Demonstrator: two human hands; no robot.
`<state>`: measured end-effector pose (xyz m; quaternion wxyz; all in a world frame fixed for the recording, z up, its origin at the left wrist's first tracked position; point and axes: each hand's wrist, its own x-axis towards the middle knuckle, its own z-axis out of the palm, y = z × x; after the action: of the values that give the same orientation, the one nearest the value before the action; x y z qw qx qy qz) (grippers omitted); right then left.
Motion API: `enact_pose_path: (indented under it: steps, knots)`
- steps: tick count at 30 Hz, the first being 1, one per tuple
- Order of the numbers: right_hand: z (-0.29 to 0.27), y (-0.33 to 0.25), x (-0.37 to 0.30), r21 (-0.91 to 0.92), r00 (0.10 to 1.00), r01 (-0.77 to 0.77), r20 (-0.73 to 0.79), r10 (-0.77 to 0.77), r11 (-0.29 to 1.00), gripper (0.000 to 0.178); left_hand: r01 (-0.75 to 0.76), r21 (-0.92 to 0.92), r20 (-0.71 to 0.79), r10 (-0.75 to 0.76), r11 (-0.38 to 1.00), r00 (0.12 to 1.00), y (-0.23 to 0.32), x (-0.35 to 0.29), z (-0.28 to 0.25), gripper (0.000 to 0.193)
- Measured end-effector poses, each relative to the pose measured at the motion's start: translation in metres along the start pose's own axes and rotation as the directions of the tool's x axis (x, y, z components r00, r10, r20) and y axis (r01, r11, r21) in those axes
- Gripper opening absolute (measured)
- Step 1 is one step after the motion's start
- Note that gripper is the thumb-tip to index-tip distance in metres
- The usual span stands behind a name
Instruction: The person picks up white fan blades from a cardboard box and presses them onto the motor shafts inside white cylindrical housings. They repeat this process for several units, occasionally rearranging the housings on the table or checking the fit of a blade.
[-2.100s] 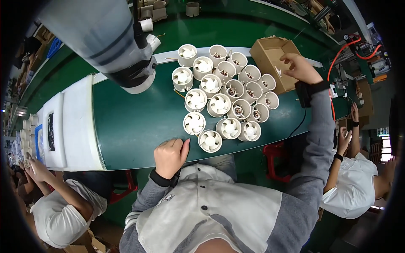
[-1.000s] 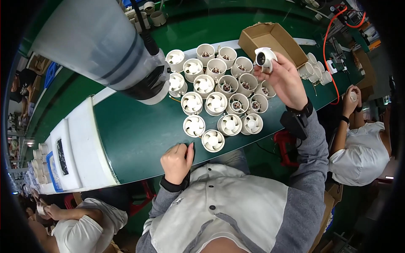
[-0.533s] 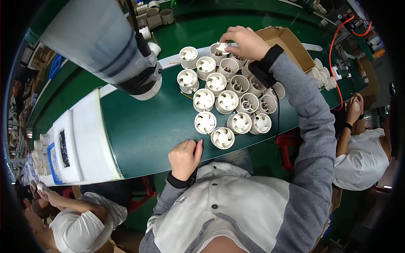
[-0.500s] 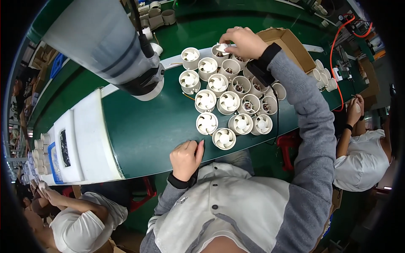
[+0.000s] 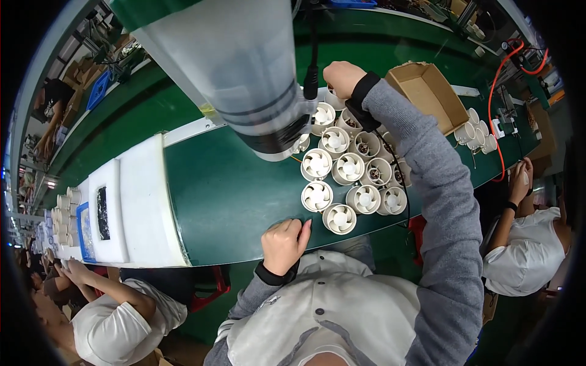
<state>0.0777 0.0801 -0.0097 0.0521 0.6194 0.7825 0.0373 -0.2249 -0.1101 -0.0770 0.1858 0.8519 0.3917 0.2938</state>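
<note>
The pale cup-shaped housing (image 5: 335,102) beneath the right hand (image 5: 343,79) stood toward the far edge of the workbench (image 5: 232,210), at the back of the cluster and mostly covered by that hand. It looked light and stiff, probably plastic, and smooth enough to slide if knocked; I would have taken it around the outer wall. The right hand was bent down over it, its fingers hidden, so I couldn't tell whether they were apart, together or clamped on something. Nearer cups held white fan wheels (image 5: 317,196), whose thin curved blades seemed the fragile part, best handled by the hub. Open cups (image 5: 367,145) beside them showed dark innards I'd have kept clear of. The left hand (image 5: 282,247) lay at the near edge, fingers curled together, nothing visible in it. A cardboard box (image 5: 434,97) sat toward the far edge, right of the cluster; white foam (image 5: 146,207) covered the left end.
</note>
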Motion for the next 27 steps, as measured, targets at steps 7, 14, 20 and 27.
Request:
enact_pose_path:
  steps: [7,14,20,27]
  knots:
    - [-0.002,0.014,-0.032,0.178,0.987,0.093,-0.144,-0.068,0.980,0.017,-0.029,-0.037,-0.031,0.028,0.999,0.999,-0.001,0.000,0.004,0.032]
    - [-0.066,0.054,-0.186,0.323,0.928,-0.200,-0.240,0.285,0.925,0.020,-0.008,-0.038,-0.034,0.007,0.999,0.999,-0.001,-0.001,0.003,0.033]
    - [0.008,0.092,-0.262,0.437,0.911,-0.375,0.010,0.412,0.818,0.025,-0.037,-0.005,-0.015,0.037,0.999,0.999,0.001,0.002,0.004,0.034]
    - [-0.003,0.075,-0.275,0.376,0.769,-0.335,-0.420,0.481,0.864,0.025,-0.047,0.026,-0.026,0.048,0.999,0.999,0.003,0.001,0.006,0.035]
